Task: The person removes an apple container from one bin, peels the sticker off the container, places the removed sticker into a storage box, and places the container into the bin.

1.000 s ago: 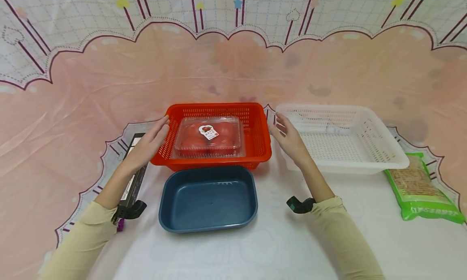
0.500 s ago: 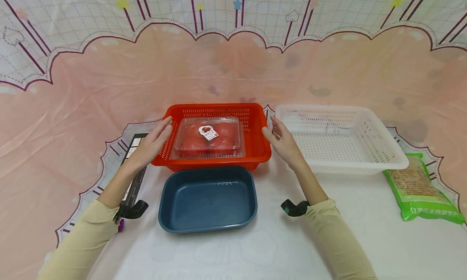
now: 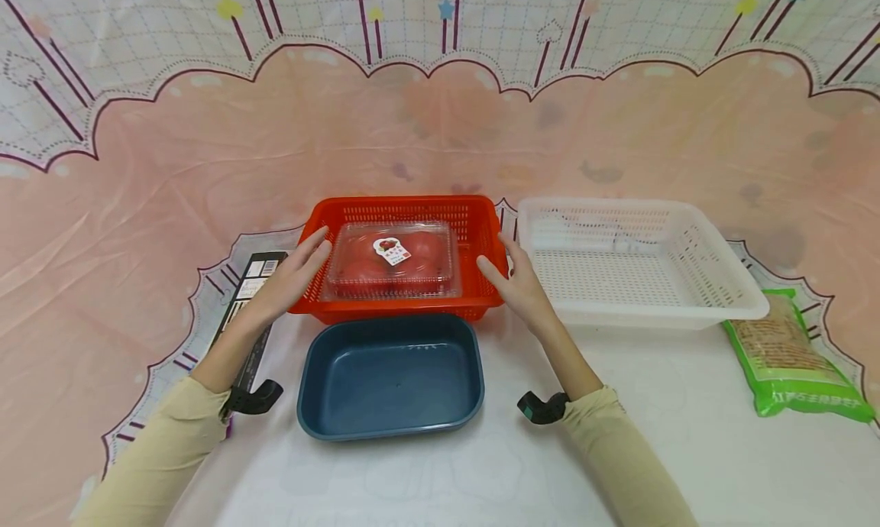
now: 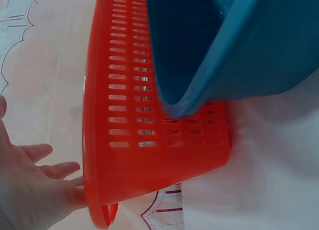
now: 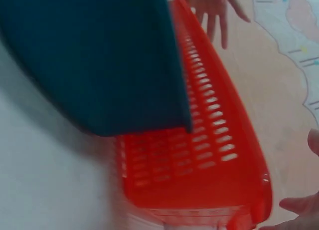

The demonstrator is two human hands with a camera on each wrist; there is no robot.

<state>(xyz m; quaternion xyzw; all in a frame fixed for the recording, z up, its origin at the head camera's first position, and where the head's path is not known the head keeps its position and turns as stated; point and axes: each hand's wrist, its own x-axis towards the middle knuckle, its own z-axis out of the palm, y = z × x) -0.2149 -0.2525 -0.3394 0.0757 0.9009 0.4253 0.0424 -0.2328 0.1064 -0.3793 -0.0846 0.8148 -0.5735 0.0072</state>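
Note:
A red plastic basket (image 3: 488,286) sits in the middle, holding a clear clamshell box of tomatoes (image 3: 419,271) with a white label. At the basket's left side is my left hand (image 3: 290,277), its fingers straight and over the rim. My right hand (image 3: 520,286) is at the right end, thumb apart from the fingers and over the rim. Whether either palm touches the basket I cannot tell. In the left wrist view, the fingers lie close beside the basket's rim (image 4: 92,140). Just in front of the basket stands a dark blue plastic tub (image 3: 392,389).
A white perforated basket (image 3: 646,313) stands to the right. Beyond it lies a green-edged bag of brown food (image 3: 791,351). A long black box (image 3: 254,363) lies partly under the left forearm. A printed cloth (image 3: 440,145) forms the backdrop.
My right hand has moved left, from the gap by the white basket to the red basket's right end. The left hand has shifted slightly right, over the rim. The basket looks unmoved.

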